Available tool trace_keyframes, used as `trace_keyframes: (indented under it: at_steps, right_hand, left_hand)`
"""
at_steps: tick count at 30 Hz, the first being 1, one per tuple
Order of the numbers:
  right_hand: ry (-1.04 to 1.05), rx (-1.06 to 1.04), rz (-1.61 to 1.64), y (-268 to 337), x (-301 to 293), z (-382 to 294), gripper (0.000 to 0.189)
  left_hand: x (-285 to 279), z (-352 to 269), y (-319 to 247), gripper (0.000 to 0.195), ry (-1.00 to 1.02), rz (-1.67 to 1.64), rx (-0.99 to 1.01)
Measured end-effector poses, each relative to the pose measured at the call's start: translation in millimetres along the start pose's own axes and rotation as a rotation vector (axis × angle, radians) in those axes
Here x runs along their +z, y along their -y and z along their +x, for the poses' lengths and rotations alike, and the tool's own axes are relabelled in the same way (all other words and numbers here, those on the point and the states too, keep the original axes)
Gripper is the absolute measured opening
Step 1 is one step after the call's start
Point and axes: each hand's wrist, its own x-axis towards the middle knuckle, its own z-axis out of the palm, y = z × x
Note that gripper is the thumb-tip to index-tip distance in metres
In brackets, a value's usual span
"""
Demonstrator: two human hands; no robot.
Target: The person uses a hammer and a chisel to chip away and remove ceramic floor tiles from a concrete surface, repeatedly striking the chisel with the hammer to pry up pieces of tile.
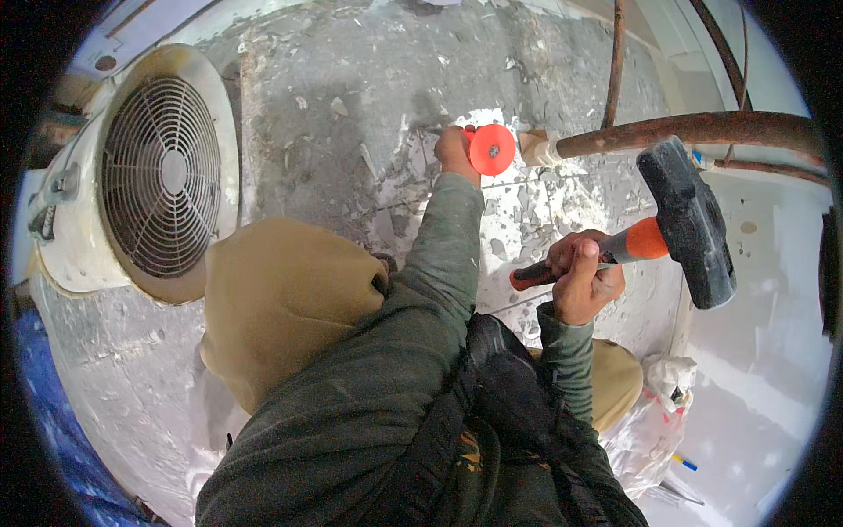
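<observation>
My left hand [454, 153] is wrapped around the grip of what looks like a chisel, its round orange-red hand guard [492, 150] facing up with the grey struck end at its centre. The guard hides the blade. Broken tile floor [520, 221], chipped and dusted white, lies around and below it. In my right hand [586, 280] is a short-handled sledgehammer [688, 224], gripped around its black, grey and orange handle. The black steel head is raised off the floor to the right, apart from the chisel.
On the left stands a drum fan [174, 171] with a round wire grille. A rusty pipe [691, 130] runs in from the right, ending close beside the chisel guard. A white plastic bag [649, 428] sits by my right knee. Blue sheeting [66, 421] lies at lower left.
</observation>
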Motion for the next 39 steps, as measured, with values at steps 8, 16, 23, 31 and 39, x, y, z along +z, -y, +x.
trace_keyframes:
  at_steps: [8,16,23,31,39]
  right_hand:
    - [0.103,0.167,-0.29,-68.2,-1.9,-30.0,0.022]
    - [0.194,0.38,-0.361,-102.1,-2.4,-42.3,0.029]
    - [0.107,0.07,-0.512,-94.9,-3.6,-39.5,0.022]
    - [0.223,0.397,-0.449,-116.1,0.9,-40.4,0.03]
    - [0.039,0.36,-0.277,-76.5,-17.0,-8.7,0.028]
  left_hand:
    - [-50.5,45.0,8.4,0.026,0.316,0.346,0.205]
    - [-25.1,42.2,-5.4,0.018,0.082,0.224,-0.02]
    - [-19.9,31.1,-0.4,0.008,0.1,0.297,0.023]
    - [-22.3,71.7,-12.6,0.007,0.123,-0.04,-0.202]
    - [-16.5,12.7,46.0,0.016,0.1,-0.026,-0.227]
